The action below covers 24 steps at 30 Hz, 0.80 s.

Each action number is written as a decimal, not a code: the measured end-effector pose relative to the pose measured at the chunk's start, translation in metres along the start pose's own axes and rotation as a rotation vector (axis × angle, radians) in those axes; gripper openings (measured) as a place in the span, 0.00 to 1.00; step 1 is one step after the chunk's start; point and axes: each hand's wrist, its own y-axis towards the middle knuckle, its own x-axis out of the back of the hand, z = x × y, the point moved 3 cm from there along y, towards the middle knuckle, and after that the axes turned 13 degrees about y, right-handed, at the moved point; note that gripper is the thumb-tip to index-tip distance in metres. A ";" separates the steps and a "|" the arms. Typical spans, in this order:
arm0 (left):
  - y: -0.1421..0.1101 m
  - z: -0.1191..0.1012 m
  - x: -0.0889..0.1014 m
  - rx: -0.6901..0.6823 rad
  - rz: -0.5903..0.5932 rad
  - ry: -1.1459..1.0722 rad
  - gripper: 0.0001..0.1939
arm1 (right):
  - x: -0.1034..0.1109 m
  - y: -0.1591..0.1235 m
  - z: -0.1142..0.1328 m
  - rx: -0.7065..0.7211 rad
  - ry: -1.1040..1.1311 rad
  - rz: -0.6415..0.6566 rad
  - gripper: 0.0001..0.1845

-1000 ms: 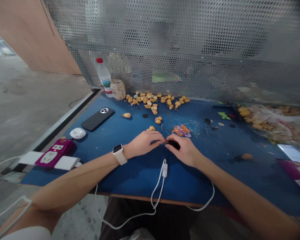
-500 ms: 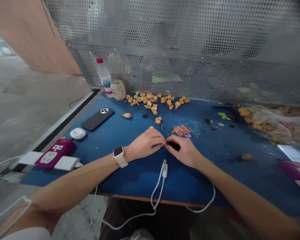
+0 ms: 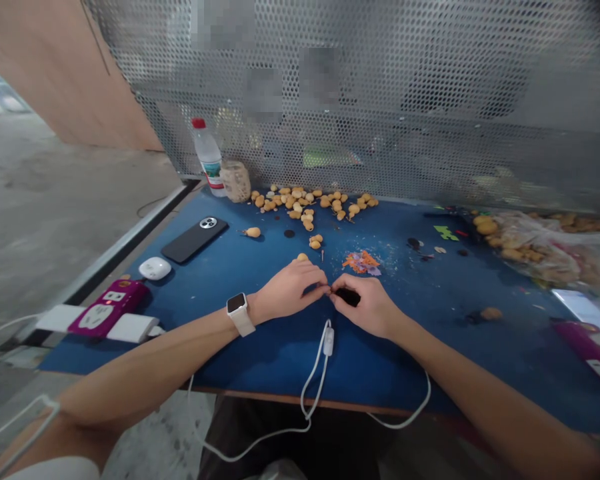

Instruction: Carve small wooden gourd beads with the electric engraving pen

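My left hand (image 3: 296, 288), with a pale-banded watch (image 3: 237, 312) on the wrist, reaches in over the blue table (image 3: 260, 360). Its fingertips are pinched together and meet those of my right hand (image 3: 367, 303). The right thumb and forefinger are also pressed together, round a dark patch that may be an object or just shadow. Whatever sits between the fingertips is too small or hidden to name. Just beyond my left hand shows a small tan gourd-like thing (image 3: 303, 257), partly covered. A heap of orange and purple bits (image 3: 362, 263) lies beyond my right hand.
Many small gourd-like things (image 3: 295, 197) lie along the perforated metal screen (image 3: 380, 147), near a bottle (image 3: 210, 160) and a jar (image 3: 236, 181). A phone (image 3: 195, 240) and a purple power strip (image 3: 109, 307) are left; a plastic bag (image 3: 545, 247) is right. A white cable (image 3: 314, 393) hangs over the front edge.
Both hands stay almost in place, fingertips still together. My right hand has shifted very slightly, and the left fingers are a little more apart from the thumb behind the pinch.
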 end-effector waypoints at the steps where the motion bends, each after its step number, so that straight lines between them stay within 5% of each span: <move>1: 0.000 0.000 0.000 -0.015 -0.003 -0.009 0.15 | 0.000 0.000 0.000 -0.002 -0.002 0.004 0.05; 15: -0.001 -0.003 -0.001 -0.021 0.031 0.022 0.11 | 0.002 0.001 -0.004 -0.026 0.017 -0.010 0.04; 20: 0.000 -0.002 -0.001 0.001 0.092 0.051 0.21 | 0.001 0.000 -0.004 -0.045 0.019 -0.014 0.06; 24: 0.000 -0.003 0.000 -0.011 0.091 -0.003 0.14 | 0.001 0.000 -0.006 -0.052 0.026 -0.008 0.04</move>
